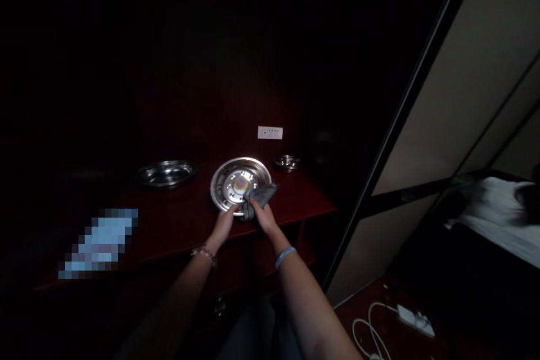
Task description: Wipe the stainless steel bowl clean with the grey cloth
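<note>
A shiny round metal basin with a yellow sticker at its centre is tilted toward me over the dark red desk. My left hand grips its near rim at the lower left, thumb on the inside. At the lower right of the rim, my right hand holds a grey cloth against the basin. The cloth's folds hang over the rim. The fingers of both hands under the basin are hidden.
An oval metal tray lies on the desk at the left, a small metal bowl at the right. A wall socket is behind. A pixelated blue patch covers the desk's left front. A power strip with cable lies on the floor.
</note>
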The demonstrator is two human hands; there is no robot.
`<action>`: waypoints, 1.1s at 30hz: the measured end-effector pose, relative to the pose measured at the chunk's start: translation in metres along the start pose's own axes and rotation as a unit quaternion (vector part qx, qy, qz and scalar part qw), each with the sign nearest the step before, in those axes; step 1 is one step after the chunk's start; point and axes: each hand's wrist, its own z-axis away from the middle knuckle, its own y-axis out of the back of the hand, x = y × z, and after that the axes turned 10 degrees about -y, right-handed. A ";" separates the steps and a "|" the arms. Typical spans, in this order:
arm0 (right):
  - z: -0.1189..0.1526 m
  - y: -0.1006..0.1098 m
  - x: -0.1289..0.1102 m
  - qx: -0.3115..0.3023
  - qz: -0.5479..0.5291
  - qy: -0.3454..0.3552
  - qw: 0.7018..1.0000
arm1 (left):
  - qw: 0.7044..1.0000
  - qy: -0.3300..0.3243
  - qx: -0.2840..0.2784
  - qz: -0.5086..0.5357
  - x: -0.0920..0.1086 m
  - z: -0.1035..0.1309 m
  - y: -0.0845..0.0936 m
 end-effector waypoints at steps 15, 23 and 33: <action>0.004 0.007 -0.003 -0.005 -0.034 0.013 0.999 | 0.998 -0.014 -0.053 -0.035 0.013 0.012 -0.005; 0.005 0.007 0.001 0.003 0.052 0.006 0.999 | 0.999 -0.033 -0.023 -0.018 0.015 0.011 -0.007; 0.012 -0.002 -0.006 0.000 0.227 -0.008 0.974 | 0.998 -0.045 0.015 -0.040 0.011 0.007 -0.002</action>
